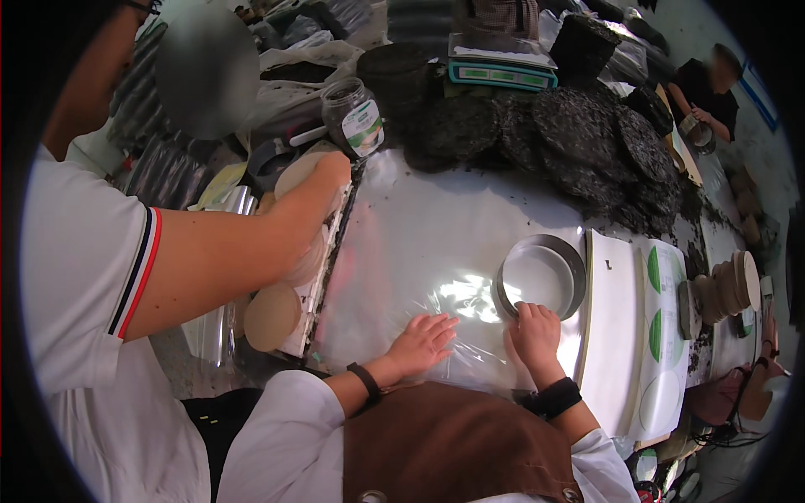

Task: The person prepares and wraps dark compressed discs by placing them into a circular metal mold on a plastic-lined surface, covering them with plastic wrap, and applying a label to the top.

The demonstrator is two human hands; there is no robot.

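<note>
A clear plastic sheet [419, 218] covers the table in front of me. Flat on its wrinkled near part, fingers spread, lies my left hand [422, 344]; it holds nothing. To its right, my right hand [537, 331] has its fingers curled over the near-left rim of a shallow round metal ring [575, 272] that rests on the sheet. The thumb is partly hidden, but the fingers look closed on the rim. Through the ring the pale sheet shows, with nothing dark inside it.
Stacks of dark, round pressed cakes [579, 126] cover the back, with a teal-edged scale [503, 75] behind. A jar [352, 117] stands back left. Another person's arm [243, 235] reaches across at left, over round cardboard discs [272, 317]. Printed white sheets [662, 335] lie right.
</note>
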